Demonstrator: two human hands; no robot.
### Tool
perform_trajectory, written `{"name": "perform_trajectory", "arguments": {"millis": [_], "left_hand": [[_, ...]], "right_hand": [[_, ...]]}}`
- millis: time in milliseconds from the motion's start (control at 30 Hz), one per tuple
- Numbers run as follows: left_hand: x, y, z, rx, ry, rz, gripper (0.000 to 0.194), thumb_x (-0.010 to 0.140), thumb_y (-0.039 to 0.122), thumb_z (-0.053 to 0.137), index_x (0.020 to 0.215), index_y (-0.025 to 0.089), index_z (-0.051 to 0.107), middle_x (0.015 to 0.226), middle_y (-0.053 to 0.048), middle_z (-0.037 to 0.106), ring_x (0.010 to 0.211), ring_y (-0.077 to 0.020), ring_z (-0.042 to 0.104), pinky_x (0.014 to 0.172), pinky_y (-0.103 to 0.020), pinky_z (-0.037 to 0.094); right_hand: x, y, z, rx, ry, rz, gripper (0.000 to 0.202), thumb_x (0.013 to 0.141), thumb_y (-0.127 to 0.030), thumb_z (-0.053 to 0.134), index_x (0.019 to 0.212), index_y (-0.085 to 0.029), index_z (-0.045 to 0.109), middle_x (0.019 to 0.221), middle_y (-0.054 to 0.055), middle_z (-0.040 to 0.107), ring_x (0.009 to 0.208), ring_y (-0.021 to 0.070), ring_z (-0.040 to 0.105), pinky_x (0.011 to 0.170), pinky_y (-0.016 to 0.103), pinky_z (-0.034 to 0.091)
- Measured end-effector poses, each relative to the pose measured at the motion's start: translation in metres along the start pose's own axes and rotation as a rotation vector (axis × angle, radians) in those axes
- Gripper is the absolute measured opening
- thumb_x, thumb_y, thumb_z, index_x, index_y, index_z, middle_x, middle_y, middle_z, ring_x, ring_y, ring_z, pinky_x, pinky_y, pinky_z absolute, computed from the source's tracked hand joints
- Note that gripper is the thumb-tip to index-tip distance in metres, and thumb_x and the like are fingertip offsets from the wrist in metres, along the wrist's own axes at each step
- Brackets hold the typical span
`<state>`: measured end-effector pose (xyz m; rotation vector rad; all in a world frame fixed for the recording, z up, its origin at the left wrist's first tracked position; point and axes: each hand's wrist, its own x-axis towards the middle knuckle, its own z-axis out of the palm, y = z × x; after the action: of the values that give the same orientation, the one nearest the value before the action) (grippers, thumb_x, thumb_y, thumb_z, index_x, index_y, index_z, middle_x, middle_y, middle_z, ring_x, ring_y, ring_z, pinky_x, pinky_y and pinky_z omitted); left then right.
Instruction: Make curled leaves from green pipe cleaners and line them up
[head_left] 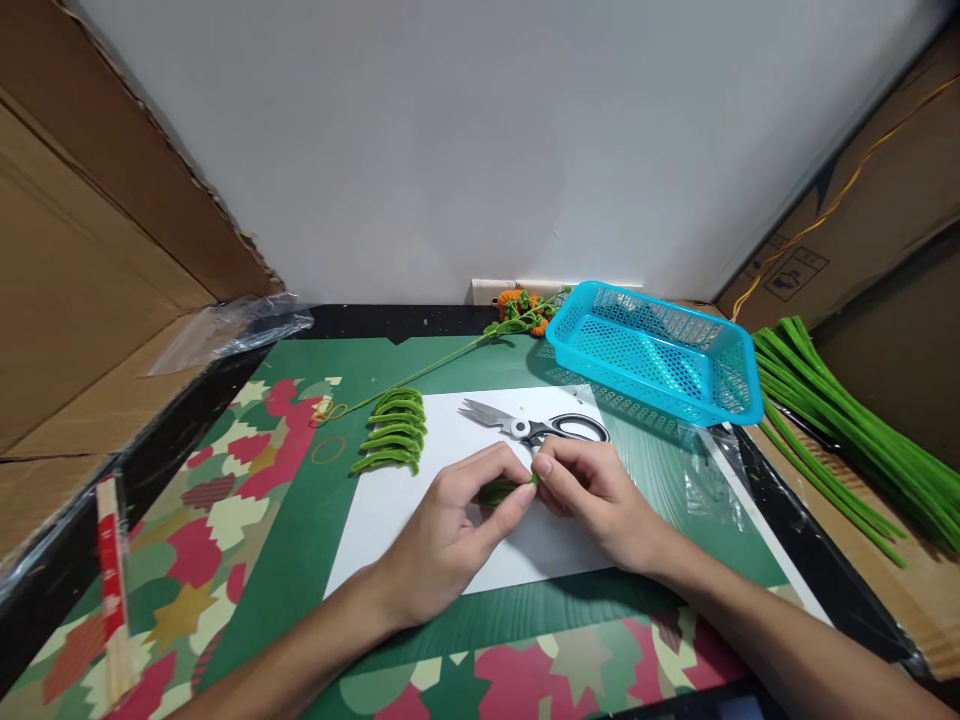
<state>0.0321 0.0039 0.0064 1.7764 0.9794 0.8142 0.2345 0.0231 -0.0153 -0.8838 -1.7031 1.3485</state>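
Note:
My left hand [469, 525] and my right hand [589, 490] meet over a white sheet of paper [390, 525]. Between their fingertips is a short green pipe cleaner [495, 492], partly hidden by the fingers. Both hands are closed in a pinch on it. Just beyond my fingers lie scissors [519, 428] with black and white handles, blades pointing left. Several bent green pipe cleaner pieces [391, 432] are lined up in a column at the paper's left edge.
A blue perforated basket [652, 400] stands at the back right. Beside it lies a long-stemmed orange pipe cleaner flower [517, 305]. Long green pipe cleaners [862, 435] rest on cardboard at right. Chopsticks in a red-and-white wrapper [111, 570] lie at left, and a clear plastic bag [232, 330] lies behind.

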Motion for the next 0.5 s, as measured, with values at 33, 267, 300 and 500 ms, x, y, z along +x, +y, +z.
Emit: {"name": "perform_trajectory", "arguments": {"millis": [33,267,300,500], "left_hand": [[0.000,0.000,-0.001,0.006,-0.007,0.008,0.024,0.108,0.035,0.054,0.093,0.021,0.066,0.088,-0.002,0.064,0.082,-0.0180,0.059,0.076,-0.028,0.044],[0.000,-0.004,-0.004,0.091,-0.048,0.075,0.022,0.108,0.031,0.052,0.095,0.021,0.066,0.089,-0.003,0.063,0.083,-0.0189,0.058,0.077,-0.029,0.044],[-0.001,-0.004,-0.004,0.102,-0.047,0.089,0.022,0.108,0.030,0.052,0.094,0.020,0.066,0.089,-0.003,0.063,0.082,-0.0184,0.058,0.076,-0.029,0.044],[0.001,-0.006,0.000,0.008,0.010,0.003,0.019,0.105,0.034,0.059,0.095,0.021,0.067,0.089,-0.002,0.067,0.084,-0.0180,0.061,0.077,-0.026,0.047]], "right_hand": [[0.001,0.001,0.000,0.053,-0.018,0.017,0.047,0.106,-0.050,0.056,0.070,-0.019,0.054,0.063,-0.004,0.049,0.059,0.0106,0.041,0.056,0.025,0.031],[0.003,0.012,0.004,0.390,-0.089,0.153,0.050,0.094,-0.056,0.073,0.065,-0.019,0.056,0.048,-0.006,0.048,0.039,0.0066,0.034,0.039,0.023,0.022],[0.002,0.013,0.005,0.426,-0.094,0.171,0.051,0.095,-0.056,0.072,0.064,-0.019,0.056,0.047,-0.006,0.048,0.037,0.0062,0.033,0.038,0.022,0.021],[0.006,0.006,0.000,0.340,-0.031,0.155,0.055,0.089,-0.062,0.075,0.061,-0.019,0.055,0.046,-0.006,0.047,0.038,0.0057,0.032,0.038,0.022,0.021]]}}
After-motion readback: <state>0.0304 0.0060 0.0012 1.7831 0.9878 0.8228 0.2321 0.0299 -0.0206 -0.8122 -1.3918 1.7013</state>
